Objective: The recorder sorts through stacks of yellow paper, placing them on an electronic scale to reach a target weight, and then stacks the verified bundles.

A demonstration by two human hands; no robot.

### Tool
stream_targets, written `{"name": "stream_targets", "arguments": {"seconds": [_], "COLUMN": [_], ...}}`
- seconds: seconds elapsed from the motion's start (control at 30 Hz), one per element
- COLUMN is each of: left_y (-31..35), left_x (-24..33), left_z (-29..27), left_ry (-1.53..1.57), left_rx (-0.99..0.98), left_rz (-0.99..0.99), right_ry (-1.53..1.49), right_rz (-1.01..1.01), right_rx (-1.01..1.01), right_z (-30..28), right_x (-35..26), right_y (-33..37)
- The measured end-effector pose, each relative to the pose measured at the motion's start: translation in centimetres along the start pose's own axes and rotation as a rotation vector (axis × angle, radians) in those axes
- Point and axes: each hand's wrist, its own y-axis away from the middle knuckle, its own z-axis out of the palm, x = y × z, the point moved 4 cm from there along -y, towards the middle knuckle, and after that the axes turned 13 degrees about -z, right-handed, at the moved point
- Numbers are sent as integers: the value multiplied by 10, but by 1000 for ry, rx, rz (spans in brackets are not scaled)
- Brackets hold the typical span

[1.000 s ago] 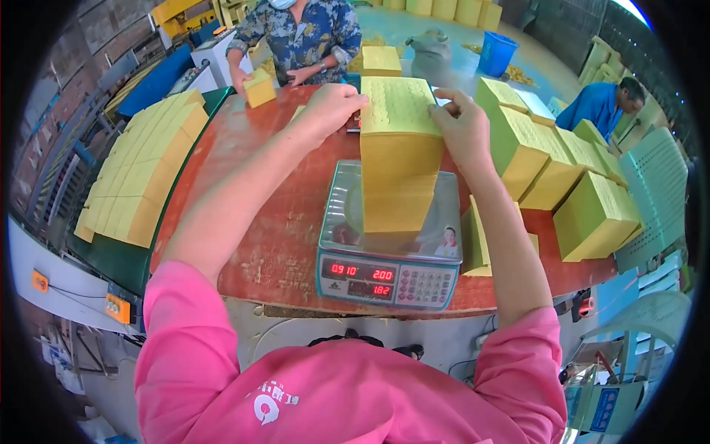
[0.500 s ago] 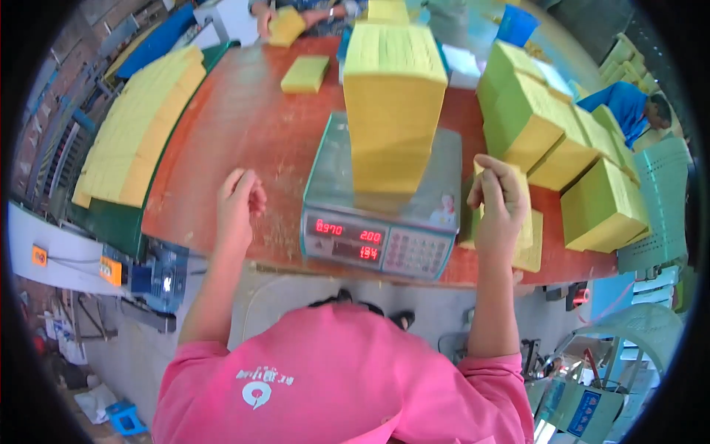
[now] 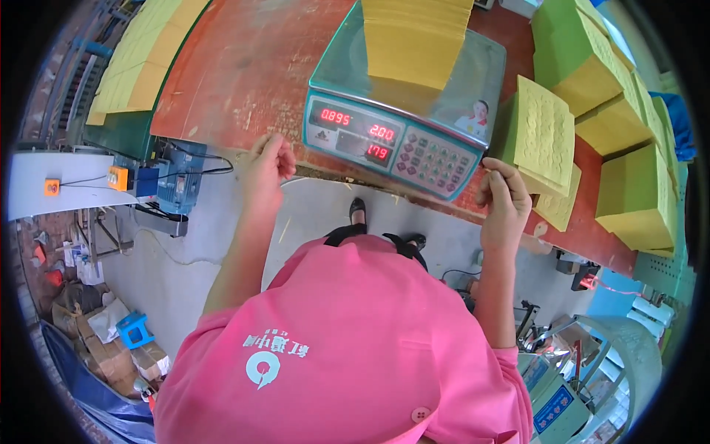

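Observation:
A digital scale [image 3: 403, 137] with a teal rim, red lit display and keypad stands at the table's front edge. On its pan rises a tall stack of yellow paper [image 3: 414, 44], its top cut off by the picture's edge. My left hand [image 3: 272, 157] hovers left of the scale by the table edge, fingers curled, nothing visible in them. My right hand [image 3: 506, 191] is just right of the scale's front corner, thumb and fingers drawn together, apparently empty. Close to it stands a shorter embossed yellow paper stack [image 3: 546, 133], with a flat yellow piece [image 3: 560, 203] beside its base.
More yellow paper blocks [image 3: 577, 55] stand in rows on the right of the red table [image 3: 229, 74]. At the far left a long yellow row [image 3: 144, 63] lies on a green surface. A blue motor [image 3: 181, 177] sits below left; a green metal machine [image 3: 555, 399] stands lower right.
The view has tipped downward, so the table sits higher in the picture. My left hand is nearer the table edge and the scale. The scale's lit reading has changed. Both hands stay curled.

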Motion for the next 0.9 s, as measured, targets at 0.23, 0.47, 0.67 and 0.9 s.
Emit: {"name": "stream_targets", "arguments": {"seconds": [0.23,0.47,0.67,0.9], "left_y": [15,2,-25,-69], "left_x": [-5,47,118,255], "left_z": [2,19,43,160], "left_ry": [-15,-26,-118,-224], "left_rx": [32,-18,-199,-401], "left_rz": [-29,72,143,149], "right_ry": [-39,-36,-154,-144], "right_rz": [12,-21,-1,-280], "right_rx": [-13,-21,-45,121], "right_z": [-9,5,28,91], "right_x": [-4,-10,-10,-25], "right_y": [9,3,-17,-185]}}
